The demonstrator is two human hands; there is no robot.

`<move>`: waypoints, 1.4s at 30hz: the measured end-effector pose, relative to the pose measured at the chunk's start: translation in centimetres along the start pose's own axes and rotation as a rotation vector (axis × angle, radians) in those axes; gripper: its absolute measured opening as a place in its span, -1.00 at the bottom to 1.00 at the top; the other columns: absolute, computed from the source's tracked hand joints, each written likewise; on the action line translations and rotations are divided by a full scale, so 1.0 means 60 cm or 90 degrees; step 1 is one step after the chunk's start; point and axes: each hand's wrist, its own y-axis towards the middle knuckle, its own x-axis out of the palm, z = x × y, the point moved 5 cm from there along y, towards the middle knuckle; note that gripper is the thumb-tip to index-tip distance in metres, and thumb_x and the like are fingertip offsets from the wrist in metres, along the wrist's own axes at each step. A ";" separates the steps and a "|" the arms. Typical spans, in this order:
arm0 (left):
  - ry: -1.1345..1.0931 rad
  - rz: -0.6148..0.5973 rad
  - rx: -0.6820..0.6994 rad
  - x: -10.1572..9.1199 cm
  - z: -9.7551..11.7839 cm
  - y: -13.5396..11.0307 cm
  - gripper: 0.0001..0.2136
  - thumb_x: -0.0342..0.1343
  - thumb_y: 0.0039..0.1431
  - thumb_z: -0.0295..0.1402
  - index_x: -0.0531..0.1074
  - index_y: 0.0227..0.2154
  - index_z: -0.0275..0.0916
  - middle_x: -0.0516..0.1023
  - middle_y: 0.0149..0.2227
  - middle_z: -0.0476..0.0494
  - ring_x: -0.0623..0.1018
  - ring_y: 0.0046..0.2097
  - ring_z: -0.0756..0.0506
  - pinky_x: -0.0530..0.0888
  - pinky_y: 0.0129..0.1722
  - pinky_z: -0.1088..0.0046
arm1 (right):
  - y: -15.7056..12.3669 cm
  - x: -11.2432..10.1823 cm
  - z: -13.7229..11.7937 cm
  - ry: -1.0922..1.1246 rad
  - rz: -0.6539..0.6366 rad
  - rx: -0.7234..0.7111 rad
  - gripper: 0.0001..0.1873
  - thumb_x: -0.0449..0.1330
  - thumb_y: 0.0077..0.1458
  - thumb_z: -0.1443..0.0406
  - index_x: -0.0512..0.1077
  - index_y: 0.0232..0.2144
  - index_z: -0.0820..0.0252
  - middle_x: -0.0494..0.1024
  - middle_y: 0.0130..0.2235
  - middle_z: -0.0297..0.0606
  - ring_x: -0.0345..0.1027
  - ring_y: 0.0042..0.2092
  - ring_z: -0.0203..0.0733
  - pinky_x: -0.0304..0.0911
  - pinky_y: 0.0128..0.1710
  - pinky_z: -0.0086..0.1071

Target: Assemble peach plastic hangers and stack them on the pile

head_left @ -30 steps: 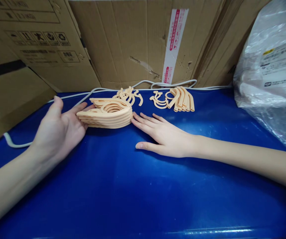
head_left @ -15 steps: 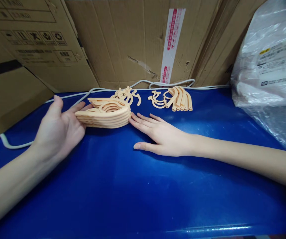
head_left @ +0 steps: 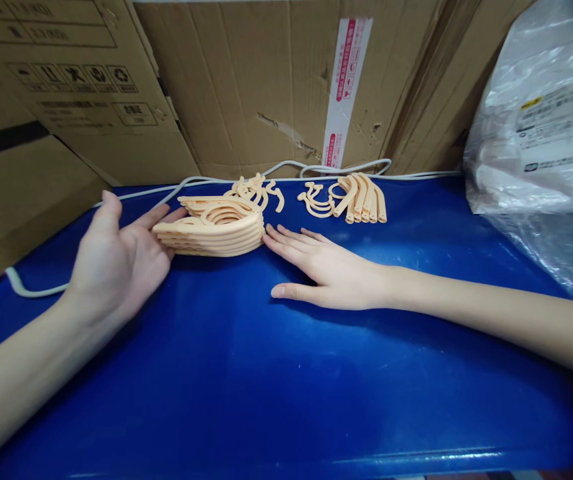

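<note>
A stack of several beige curved plastic pieces (head_left: 211,233), like parts of folding hangers, lies between my hands on the blue table. My left hand (head_left: 121,257) is open, palm turned up and thumb raised, its fingertips at the stack's left end. My right hand (head_left: 324,270) is open and palm down, fingers stretched out, with the fingertips at the right end of the stack. Behind the stack lie loose beige hooks (head_left: 251,190). Further right sit more curved hooks (head_left: 316,202) beside a group of beige bent arms (head_left: 364,200).
Cardboard boxes (head_left: 256,87) stand along the back and left of the blue table (head_left: 246,387). A white cable (head_left: 191,180) runs along the back edge. At the right is a clear plastic bag (head_left: 531,133) with a printed label.
The view has shifted very slightly. Both hands and the stack stay in nearly the same places.
</note>
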 end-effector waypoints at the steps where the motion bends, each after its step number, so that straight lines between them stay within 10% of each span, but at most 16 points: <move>1: 0.000 0.000 0.002 0.000 0.000 0.000 -0.31 -0.39 0.35 0.04 0.07 0.26 -0.49 0.28 0.25 -0.40 0.17 0.35 -0.25 -0.04 0.38 0.13 | 0.000 0.000 0.000 -0.002 -0.002 -0.003 -0.11 -0.05 0.23 -0.14 -0.07 0.36 0.34 -0.11 0.38 0.04 -0.28 0.40 0.06 -0.23 0.33 0.12; 42: -0.012 0.000 0.021 -0.008 -0.013 0.006 -0.31 -0.35 0.35 0.06 0.06 0.28 -0.46 0.32 0.23 -0.35 0.17 0.35 -0.24 -0.09 0.38 0.08 | 0.006 0.004 0.000 -0.035 -0.024 0.016 -0.10 -0.03 0.20 -0.15 0.00 0.34 0.36 -0.11 0.37 0.12 -0.27 0.40 0.10 -0.24 0.32 0.13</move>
